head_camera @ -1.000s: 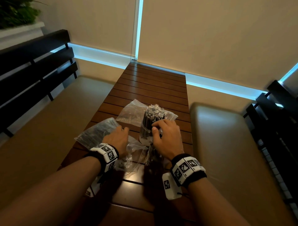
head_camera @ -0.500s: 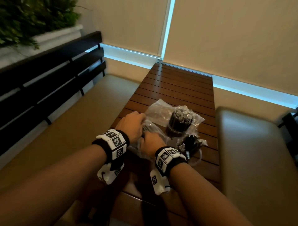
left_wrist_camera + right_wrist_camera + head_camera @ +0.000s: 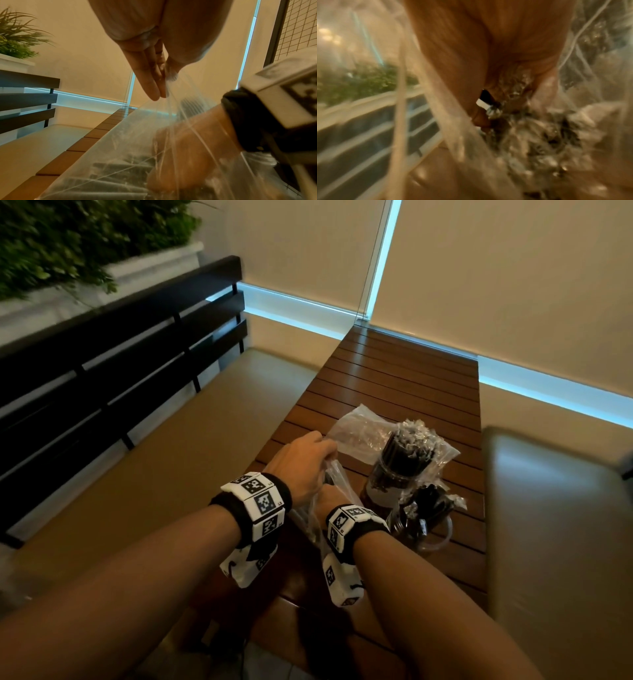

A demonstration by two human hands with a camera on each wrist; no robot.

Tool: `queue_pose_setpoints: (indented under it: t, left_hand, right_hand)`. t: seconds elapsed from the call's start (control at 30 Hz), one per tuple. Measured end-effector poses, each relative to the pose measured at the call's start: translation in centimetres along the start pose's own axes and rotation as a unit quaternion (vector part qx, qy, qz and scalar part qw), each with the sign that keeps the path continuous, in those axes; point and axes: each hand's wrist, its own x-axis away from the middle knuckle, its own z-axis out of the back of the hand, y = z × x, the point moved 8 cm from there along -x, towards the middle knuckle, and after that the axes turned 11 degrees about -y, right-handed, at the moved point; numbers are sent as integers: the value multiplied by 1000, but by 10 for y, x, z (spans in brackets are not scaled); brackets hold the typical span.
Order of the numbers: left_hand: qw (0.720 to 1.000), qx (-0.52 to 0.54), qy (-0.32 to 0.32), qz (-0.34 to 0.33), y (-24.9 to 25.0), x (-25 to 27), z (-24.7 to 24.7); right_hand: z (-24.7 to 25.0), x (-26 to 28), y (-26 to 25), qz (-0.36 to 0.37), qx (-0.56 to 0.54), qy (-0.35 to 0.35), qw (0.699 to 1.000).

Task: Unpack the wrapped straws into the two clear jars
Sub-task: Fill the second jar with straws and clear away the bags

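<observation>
A clear plastic bag [image 3: 334,484] of black wrapped straws [image 3: 120,175] lies on the slatted wooden table [image 3: 404,378]. My left hand [image 3: 325,453] pinches the bag's mouth edge and holds it up, with the fingers [image 3: 154,86] seen in the left wrist view. My right hand [image 3: 330,496] is inside the bag, its fingers curled around a bunch of wrapped straws [image 3: 530,128]; that view is blurred. To the right stands a clear jar [image 3: 387,487] packed with straws. In front of it a second clear jar [image 3: 428,529] holds a few.
An emptied plastic bag [image 3: 356,429] lies behind the jars. Tan cushioned benches [image 3: 212,467] flank the table on both sides, with a dark slatted backrest [image 3: 120,364] and a planter [image 3: 68,244] on the left. A wall closes off the table's far end.
My right hand left the full jar, moved left and went into the bag. My left hand lifted the bag's mouth. The head view swung left.
</observation>
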Motion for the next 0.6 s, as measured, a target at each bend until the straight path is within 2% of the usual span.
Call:
queue_pose_setpoints:
  t: [0.13, 0.27, 0.37, 0.43, 0.6]
  left_hand:
    - [1000, -5, 7, -3, 4, -6, -2]
    - [1000, 10, 12, 0, 3, -10, -3]
    - [999, 26, 23, 13, 0, -12, -4]
    - [998, 38, 38, 35, -2, -11, -4]
    - [986, 94, 81, 111, -11, -5, -7]
  right_hand:
    - [-15, -39, 7, -18, -7, -27, 999]
    - [-3, 5, 4, -16, -40, -39, 998]
    - [-4, 2, 12, -20, -54, -31, 998]
    - [-1, 3, 12, -9, -54, -13, 998]
    - [1, 17, -1, 32, 33, 13, 999]
